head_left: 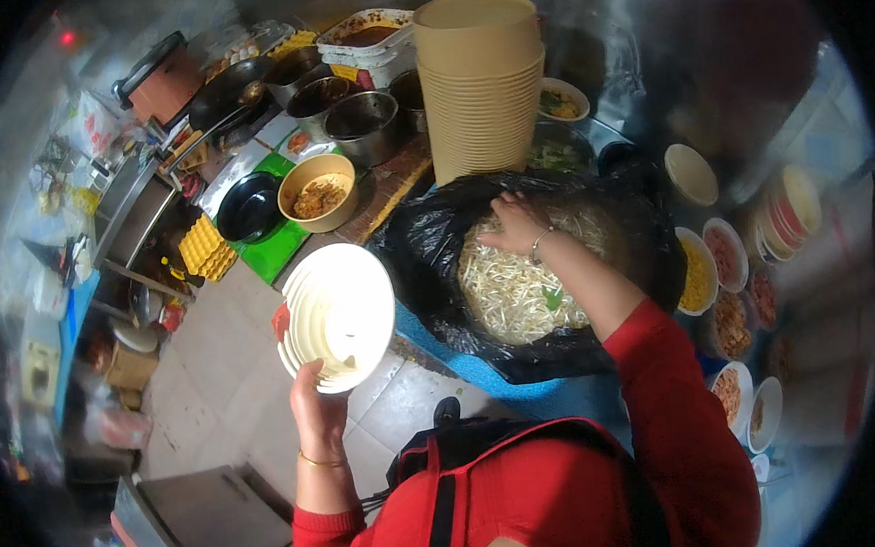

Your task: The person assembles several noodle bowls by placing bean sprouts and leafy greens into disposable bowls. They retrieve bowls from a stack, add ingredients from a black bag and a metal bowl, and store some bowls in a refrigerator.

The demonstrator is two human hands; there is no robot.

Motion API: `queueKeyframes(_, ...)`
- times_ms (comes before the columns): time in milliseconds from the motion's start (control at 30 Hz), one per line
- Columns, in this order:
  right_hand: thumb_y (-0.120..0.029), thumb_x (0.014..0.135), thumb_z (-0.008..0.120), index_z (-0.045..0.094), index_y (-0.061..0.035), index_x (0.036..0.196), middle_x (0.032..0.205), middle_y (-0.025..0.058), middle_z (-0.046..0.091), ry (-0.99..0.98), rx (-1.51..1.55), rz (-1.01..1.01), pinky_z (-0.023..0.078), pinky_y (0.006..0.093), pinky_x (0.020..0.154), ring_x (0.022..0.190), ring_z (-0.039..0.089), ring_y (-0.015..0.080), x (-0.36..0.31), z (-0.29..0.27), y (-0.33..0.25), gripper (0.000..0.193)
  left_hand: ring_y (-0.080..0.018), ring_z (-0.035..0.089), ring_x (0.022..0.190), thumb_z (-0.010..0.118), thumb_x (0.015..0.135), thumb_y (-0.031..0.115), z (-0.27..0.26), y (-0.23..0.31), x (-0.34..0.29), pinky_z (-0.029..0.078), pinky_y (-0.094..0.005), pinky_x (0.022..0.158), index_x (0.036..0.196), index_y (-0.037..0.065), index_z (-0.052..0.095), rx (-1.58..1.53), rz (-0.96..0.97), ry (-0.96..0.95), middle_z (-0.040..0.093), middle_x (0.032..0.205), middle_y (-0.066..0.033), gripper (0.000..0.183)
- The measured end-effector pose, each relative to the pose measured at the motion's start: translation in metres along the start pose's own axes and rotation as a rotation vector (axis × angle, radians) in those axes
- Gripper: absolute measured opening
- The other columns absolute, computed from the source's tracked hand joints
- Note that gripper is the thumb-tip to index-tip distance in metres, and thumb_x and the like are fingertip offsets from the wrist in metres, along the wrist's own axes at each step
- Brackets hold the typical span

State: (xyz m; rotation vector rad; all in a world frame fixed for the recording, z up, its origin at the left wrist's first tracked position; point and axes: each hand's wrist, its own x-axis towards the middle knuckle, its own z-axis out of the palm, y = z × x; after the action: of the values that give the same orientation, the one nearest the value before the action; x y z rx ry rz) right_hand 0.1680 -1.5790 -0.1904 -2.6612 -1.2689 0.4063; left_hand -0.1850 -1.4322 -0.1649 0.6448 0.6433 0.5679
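From the head camera I look down on a food stall counter. My left hand (317, 406) grips the lower rim of a stack of cream paper bowls (337, 315), fingers curled around the edge, holding the stack tilted so that the inside of the top bowl faces the camera. The stack hangs over the tiled floor (218, 377), just left of the counter edge.

My right hand (515, 224), with a thin bracelet on the wrist and a red sleeve (671, 400) behind it, reaches forward into a black plastic bag (427, 259) that lies open on the counter. The fingers are bent down and buried in the pile of pale bean sprouts (514, 294) inside the bag; I see them pressed into the sprouts, but I cannot tell whether they have closed on any. A small green leaf lies on the sprouts near my forearm.

Beyond the bag stands a tall stack of brown paper bowls (479, 80). To its left are several steel pots (360, 126), a tan bowl of cooked food (318, 193) on a green board, and a black pan (249, 207). Yellow egg trays (206, 250) sit lower left of those. On the right side of the counter, a row of small bowls of toppings (725, 256) curves towards me, well apart from the stack in my left hand.
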Motion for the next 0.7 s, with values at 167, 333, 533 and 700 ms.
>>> queueKeyframes(167,-0.054,0.067,0.064,0.044,0.0050,0.122,0.138,0.0277,0.027,-0.085,-0.015,0.085,0.025,0.0403,0.106,0.128,0.028,0.0365,0.017,0.018,-0.007,0.083,-0.0283,0.052,0.105,0.041,0.080,0.009,-0.018,0.001,-0.007,0.043,-0.0381,0.089,0.126,-0.006,0.036,0.007,0.016,0.181,0.048,0.121,-0.0167,0.049)
queueKeyframes(333,-0.045,0.050,0.076,0.060,0.0055,0.101,0.104,0.0277,0.058,-0.256,-0.154,-0.145,0.032,0.0392,0.102,0.107,0.052,0.0371,0.024,0.016,-0.018,0.074,-0.0283,0.053,0.105,0.041,0.080,0.009,-0.027,0.000,-0.006,0.044,-0.0380,0.089,0.126,-0.007,0.036,0.021,-0.039,0.171,0.049,0.119,-0.0177,0.049)
queueKeyframes(533,-0.038,0.051,0.079,0.065,0.0005,0.096,0.099,0.0204,0.062,-0.338,-0.033,0.059,0.047,0.0378,0.086,0.095,0.059,0.0328,0.031,0.030,-0.025,0.061,-0.0275,0.053,0.104,0.042,0.080,0.009,-0.021,-0.002,-0.004,0.044,-0.0371,0.089,0.126,-0.007,0.036,0.022,-0.044,0.112,0.049,0.119,-0.0173,0.049)
queueKeyframes(700,-0.028,0.054,0.075,0.066,-0.0031,0.088,0.087,0.0197,0.063,-0.113,0.047,0.052,0.049,0.0375,0.077,0.085,0.061,0.0334,0.015,0.044,-0.014,0.042,-0.0271,0.052,0.105,0.041,0.080,0.010,-0.008,0.005,0.001,0.043,-0.0360,0.089,0.127,-0.007,0.035,0.055,0.050,-0.006,0.048,0.120,-0.0169,0.050)
